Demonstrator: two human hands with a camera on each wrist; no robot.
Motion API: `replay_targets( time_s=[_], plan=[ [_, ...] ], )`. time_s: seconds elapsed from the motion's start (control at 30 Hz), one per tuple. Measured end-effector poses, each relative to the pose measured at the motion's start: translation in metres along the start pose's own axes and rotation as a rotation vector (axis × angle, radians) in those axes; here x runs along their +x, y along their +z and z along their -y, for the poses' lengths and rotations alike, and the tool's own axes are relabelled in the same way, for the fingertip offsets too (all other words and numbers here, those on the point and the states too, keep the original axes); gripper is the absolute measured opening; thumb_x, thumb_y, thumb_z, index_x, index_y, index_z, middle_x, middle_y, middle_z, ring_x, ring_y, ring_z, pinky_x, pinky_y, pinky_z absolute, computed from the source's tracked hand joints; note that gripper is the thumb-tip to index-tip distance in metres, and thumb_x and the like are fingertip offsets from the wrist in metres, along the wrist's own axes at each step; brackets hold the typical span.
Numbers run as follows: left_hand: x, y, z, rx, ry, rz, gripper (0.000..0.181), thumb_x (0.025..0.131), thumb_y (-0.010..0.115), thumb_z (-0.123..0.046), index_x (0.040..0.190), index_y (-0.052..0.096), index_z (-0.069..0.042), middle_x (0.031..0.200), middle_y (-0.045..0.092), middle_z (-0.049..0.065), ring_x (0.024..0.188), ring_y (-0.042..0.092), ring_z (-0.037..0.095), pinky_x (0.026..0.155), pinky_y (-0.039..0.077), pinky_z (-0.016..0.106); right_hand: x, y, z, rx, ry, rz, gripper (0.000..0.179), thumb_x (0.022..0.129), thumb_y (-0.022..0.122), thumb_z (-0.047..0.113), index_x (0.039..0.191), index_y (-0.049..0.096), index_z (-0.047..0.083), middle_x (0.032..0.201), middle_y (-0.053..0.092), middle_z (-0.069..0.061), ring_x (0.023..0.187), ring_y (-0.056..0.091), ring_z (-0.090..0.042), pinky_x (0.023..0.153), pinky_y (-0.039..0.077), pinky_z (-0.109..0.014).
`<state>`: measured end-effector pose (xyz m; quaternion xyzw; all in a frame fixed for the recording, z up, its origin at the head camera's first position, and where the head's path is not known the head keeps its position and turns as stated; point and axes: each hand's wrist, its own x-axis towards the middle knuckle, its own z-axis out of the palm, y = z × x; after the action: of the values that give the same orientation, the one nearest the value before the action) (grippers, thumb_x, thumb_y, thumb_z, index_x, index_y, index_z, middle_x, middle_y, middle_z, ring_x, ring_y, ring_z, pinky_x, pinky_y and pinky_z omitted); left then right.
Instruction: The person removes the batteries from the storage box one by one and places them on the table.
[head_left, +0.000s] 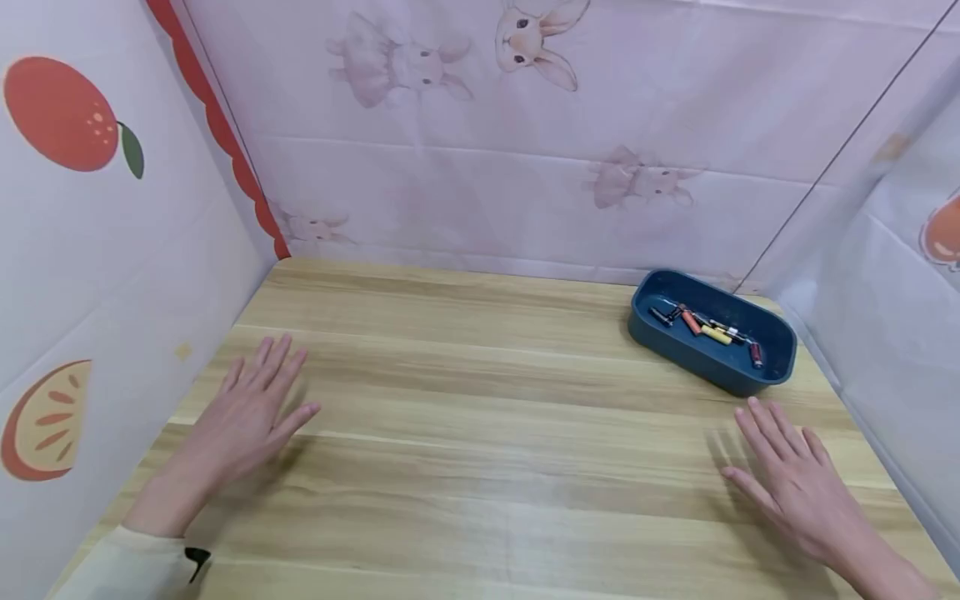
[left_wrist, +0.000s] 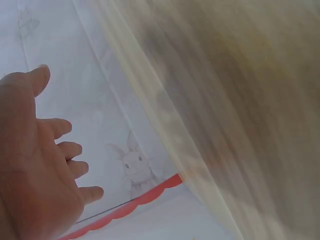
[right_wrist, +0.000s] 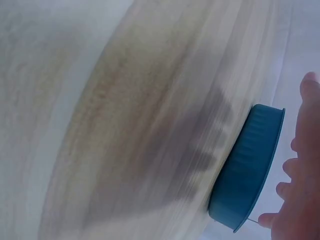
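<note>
My left hand (head_left: 243, 417) hovers over the left side of the wooden table, palm down, fingers spread, holding nothing. On the right, my right hand (head_left: 798, 483) is likewise spread above the table, with its fingertips just in front of a dark blue oblong tub (head_left: 686, 354). Several small batteries lie loose in the tub, among them a yellow one (head_left: 716, 335), an orange one (head_left: 691, 322) and a dark red one (head_left: 756, 355). From the right wrist, only the outer wall of the tub (right_wrist: 245, 170) shows, beyond the table's grain. The left wrist view shows the empty left palm (left_wrist: 45, 170).
The wood-grain table (head_left: 465, 400) is enclosed by cloth panels. A rabbit-printed cloth (head_left: 480, 200) hangs at the back, a fruit-printed one (head_left: 135, 275) at the left, and another pale panel (head_left: 892, 275) at the right, close to the tub.
</note>
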<state>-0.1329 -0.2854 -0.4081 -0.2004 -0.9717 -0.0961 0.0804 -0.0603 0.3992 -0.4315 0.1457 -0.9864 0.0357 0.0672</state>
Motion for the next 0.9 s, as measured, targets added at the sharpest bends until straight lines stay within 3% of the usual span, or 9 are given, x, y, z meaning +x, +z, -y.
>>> replay_targets(
  time_s=[0.1, 0.17, 0.3, 0.43, 0.53, 0.6, 0.7, 0.77, 0.9],
  plan=[
    [0.006, -0.001, -0.002, -0.011, 0.001, -0.011, 0.08, 0.106, 0.054, -0.048, 0.163, 0.023, -0.001, 0.171, 0.007, 0.021, 0.157, 0.004, 0.04, 0.122, 0.002, 0.061, 0.002, -0.001, -0.003, 0.022, 0.036, -0.005, 0.082, 0.106, 0.058, 0.039, 0.164, 0.015, 0.0, 0.168, 0.01, -0.027, 0.157, -0.008, -0.037, 0.119, -0.013, -0.059],
    [0.014, 0.0, -0.006, -0.023, 0.002, -0.016, 0.079, 0.106, 0.054, -0.047, 0.162, 0.024, 0.0, 0.17, 0.009, 0.021, 0.156, 0.007, 0.041, 0.122, 0.006, 0.063, 0.003, -0.002, -0.007, 0.045, 0.061, -0.037, 0.079, 0.107, 0.056, 0.037, 0.162, 0.018, -0.004, 0.167, 0.013, -0.031, 0.156, -0.003, -0.042, 0.12, -0.005, -0.065],
    [0.038, 0.002, -0.02, -0.07, 0.011, -0.024, 0.076, 0.107, 0.056, -0.042, 0.161, 0.027, 0.003, 0.168, 0.017, 0.024, 0.155, 0.011, 0.042, 0.121, 0.013, 0.064, 0.009, -0.007, -0.018, 0.146, 0.152, -0.142, 0.073, 0.108, 0.055, 0.033, 0.158, 0.023, -0.011, 0.159, 0.022, -0.039, 0.148, 0.016, -0.056, 0.117, 0.01, -0.071],
    [0.072, 0.008, -0.043, -0.189, -0.002, -0.011, 0.073, 0.107, 0.056, -0.039, 0.161, 0.027, 0.0, 0.168, 0.02, 0.022, 0.155, 0.016, 0.041, 0.121, 0.017, 0.061, 0.022, -0.014, -0.035, 0.269, 0.264, -0.224, 0.064, 0.109, 0.053, 0.027, 0.149, 0.031, -0.018, 0.143, 0.036, -0.048, 0.125, 0.039, -0.066, 0.106, 0.026, -0.075],
    [0.103, 0.016, -0.065, -0.341, -0.019, -0.001, 0.07, 0.108, 0.055, -0.038, 0.162, 0.028, -0.003, 0.167, 0.025, 0.019, 0.154, 0.021, 0.038, 0.122, 0.019, 0.058, 0.033, -0.018, -0.051, 0.36, 0.346, -0.205, 0.062, 0.111, 0.047, 0.027, 0.145, 0.033, -0.023, 0.132, 0.042, -0.05, 0.111, 0.047, -0.065, 0.091, 0.037, -0.073],
    [0.124, 0.023, -0.081, -0.445, -0.025, 0.004, 0.067, 0.108, 0.055, -0.036, 0.162, 0.03, -0.005, 0.166, 0.029, 0.018, 0.152, 0.026, 0.037, 0.122, 0.021, 0.056, 0.038, -0.02, -0.061, 0.407, 0.41, -0.176, 0.062, 0.112, 0.04, 0.029, 0.145, 0.033, -0.023, 0.132, 0.043, -0.05, 0.108, 0.05, -0.063, 0.085, 0.043, -0.065],
    [0.156, 0.034, -0.107, -0.575, -0.023, 0.0, 0.062, 0.108, 0.056, -0.032, 0.16, 0.035, -0.006, 0.163, 0.035, 0.017, 0.15, 0.033, 0.036, 0.121, 0.027, 0.052, 0.045, -0.021, -0.074, 0.477, 0.491, -0.143, 0.066, 0.113, 0.033, 0.035, 0.148, 0.031, -0.021, 0.132, 0.046, -0.048, 0.107, 0.056, -0.055, 0.078, 0.051, -0.04],
    [0.176, 0.042, -0.123, -0.65, -0.017, -0.008, 0.059, 0.108, 0.056, -0.029, 0.159, 0.038, -0.005, 0.161, 0.039, 0.016, 0.147, 0.038, 0.034, 0.118, 0.033, 0.049, 0.048, -0.021, -0.081, 0.522, 0.545, -0.134, 0.069, 0.113, 0.03, 0.039, 0.151, 0.029, -0.018, 0.133, 0.048, -0.047, 0.1, 0.062, -0.046, 0.068, 0.046, -0.025],
    [0.211, 0.055, -0.15, -0.787, -0.039, -0.027, 0.053, 0.109, 0.056, -0.025, 0.156, 0.043, -0.004, 0.155, 0.049, 0.013, 0.139, 0.05, 0.03, 0.111, 0.044, 0.042, 0.055, -0.017, -0.088, 0.646, 0.63, -0.131, 0.073, 0.111, 0.028, 0.045, 0.155, 0.026, -0.014, 0.137, 0.047, -0.046, 0.078, 0.061, -0.001, 0.061, 0.044, -0.014]
  ],
)
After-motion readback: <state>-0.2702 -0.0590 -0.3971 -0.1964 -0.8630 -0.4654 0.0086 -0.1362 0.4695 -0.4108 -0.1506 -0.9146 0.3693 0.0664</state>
